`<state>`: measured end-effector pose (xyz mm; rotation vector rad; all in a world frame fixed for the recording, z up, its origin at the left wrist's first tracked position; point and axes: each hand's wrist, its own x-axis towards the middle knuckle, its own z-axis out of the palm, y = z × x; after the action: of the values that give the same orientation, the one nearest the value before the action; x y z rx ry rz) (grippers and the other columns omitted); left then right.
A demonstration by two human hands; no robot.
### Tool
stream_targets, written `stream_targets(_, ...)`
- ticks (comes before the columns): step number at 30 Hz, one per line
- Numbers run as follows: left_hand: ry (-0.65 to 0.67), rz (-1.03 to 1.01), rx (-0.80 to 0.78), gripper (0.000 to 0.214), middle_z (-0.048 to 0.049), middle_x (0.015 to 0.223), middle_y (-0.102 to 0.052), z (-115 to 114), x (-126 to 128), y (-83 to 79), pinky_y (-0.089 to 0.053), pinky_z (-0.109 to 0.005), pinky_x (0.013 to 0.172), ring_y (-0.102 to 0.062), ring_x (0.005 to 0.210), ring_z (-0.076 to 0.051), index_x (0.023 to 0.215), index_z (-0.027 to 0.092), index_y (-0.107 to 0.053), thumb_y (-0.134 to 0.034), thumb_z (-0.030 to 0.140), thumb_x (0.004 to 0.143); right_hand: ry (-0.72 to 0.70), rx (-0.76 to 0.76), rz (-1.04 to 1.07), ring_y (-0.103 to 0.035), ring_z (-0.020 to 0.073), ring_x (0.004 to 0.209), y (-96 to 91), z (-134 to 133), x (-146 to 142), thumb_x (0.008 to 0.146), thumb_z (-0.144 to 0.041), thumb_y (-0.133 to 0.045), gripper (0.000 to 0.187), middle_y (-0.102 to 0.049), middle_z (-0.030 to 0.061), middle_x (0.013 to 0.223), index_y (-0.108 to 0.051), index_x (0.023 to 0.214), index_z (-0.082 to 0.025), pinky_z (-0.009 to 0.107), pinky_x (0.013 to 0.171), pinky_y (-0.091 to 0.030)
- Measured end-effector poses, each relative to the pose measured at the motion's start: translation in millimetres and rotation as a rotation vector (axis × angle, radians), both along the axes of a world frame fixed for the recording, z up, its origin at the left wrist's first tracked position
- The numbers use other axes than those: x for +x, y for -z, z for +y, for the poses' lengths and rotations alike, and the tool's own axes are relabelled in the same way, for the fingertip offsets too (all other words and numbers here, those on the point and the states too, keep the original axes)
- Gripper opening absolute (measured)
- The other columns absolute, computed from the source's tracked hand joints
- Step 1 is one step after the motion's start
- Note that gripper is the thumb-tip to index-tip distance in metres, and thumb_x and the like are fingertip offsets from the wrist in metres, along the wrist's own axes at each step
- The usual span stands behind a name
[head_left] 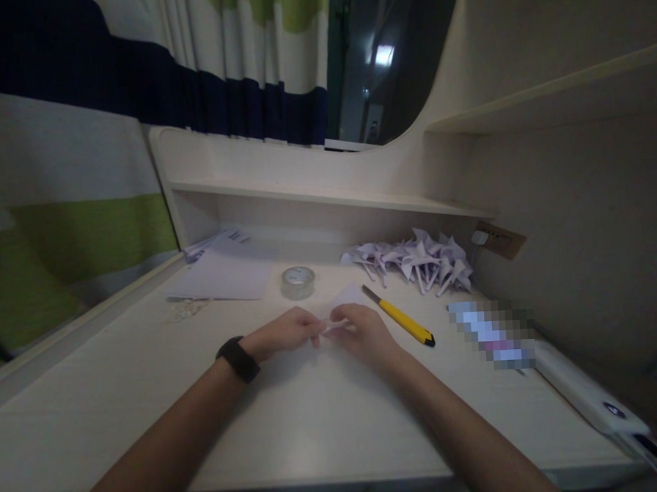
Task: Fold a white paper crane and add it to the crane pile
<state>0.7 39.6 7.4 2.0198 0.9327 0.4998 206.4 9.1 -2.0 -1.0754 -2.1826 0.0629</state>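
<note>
Dim indoor light washes the pale desk [316,430], with soft shadow beneath the left hand [286,333] and right hand [366,333], lamp glare in the dark window [385,56], and wide-angle distortion bending the shelf [326,195].

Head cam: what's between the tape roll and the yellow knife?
A white paper sheet, its near edge hidden behind the left hand and right hand, whose fingers pinch a thin white stick. Head view.
</note>
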Motion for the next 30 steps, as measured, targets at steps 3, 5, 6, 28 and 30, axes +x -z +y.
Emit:
stream_targets(3, 0.023, -0.027, -0.05, 0.053, 0.0058, 0.046, -0.032, 1, -2, -1.2, -0.019, -0.025, 0.046, -0.029, 0.043, -0.009, 0.063, 0.013, -0.061, -0.048, 0.062, 0.081, -0.027, 0.069, -0.015, -0.065, 0.0202, 0.082, 2.0, 1, 0, 0.081, -0.022, -0.066, 0.01, -0.072, 0.005, 0.087, -0.066, 0.091, -0.022, 0.03, 0.076, -0.044)
stream_targets(5, 0.036, -0.061, -0.085, 0.053, 0.006, 0.047, -0.034, 1, -3, -1.1, -0.019, -0.024, 0.045, -0.029, 0.043, -0.008, 0.065, 0.013, -0.061, -0.049, 0.062, 0.082, -0.056, 0.102, -0.029, -0.065, 0.0193, 0.08, 3.9, 3, 1, 0.083, -0.02, -0.064, 0.01, -0.072, 0.005, 0.086, -0.068, 0.091, -0.022, 0.029, 0.074, -0.043)
stream_targets(6, 0.034, -0.084, -0.104, 0.052, 0.0056, 0.048, -0.037, 1, -3, -1.0, -0.019, -0.024, 0.044, -0.029, 0.043, -0.008, 0.067, 0.013, -0.061, -0.051, 0.061, 0.082, -0.068, 0.122, -0.035, -0.065, 0.0188, 0.079, 4.9, 4, 1, 0.084, -0.019, -0.063, 0.01, -0.072, 0.0049, 0.085, -0.069, 0.091, -0.022, 0.029, 0.074, -0.043)
stream_targets(28, -0.123, -0.158, -0.103, 0.033, -0.0086, 0.074, -0.072, -2, 1, -10.7, -0.024, -0.021, 0.043, -0.037, 0.043, -0.007, 0.076, 0.011, -0.065, -0.062, 0.043, 0.075, -0.019, 0.302, -0.045, -0.063, 0.0175, 0.076, 13.2, 11, 4, 0.087, -0.022, -0.059, 0.015, -0.071, 0.0055, 0.084, -0.073, 0.091, -0.021, 0.029, 0.07, -0.044)
stream_targets(30, -0.141, -0.159, -0.06, 0.029, -0.0079, 0.073, -0.072, -1, 1, -8.5, -0.029, -0.021, 0.045, -0.044, 0.046, -0.008, 0.075, 0.012, -0.067, -0.062, 0.04, 0.075, -0.011, 0.301, -0.049, -0.063, 0.0172, 0.075, 13.8, 11, 3, 0.087, -0.022, -0.059, 0.015, -0.071, 0.0053, 0.083, -0.073, 0.091, -0.021, 0.029, 0.069, -0.044)
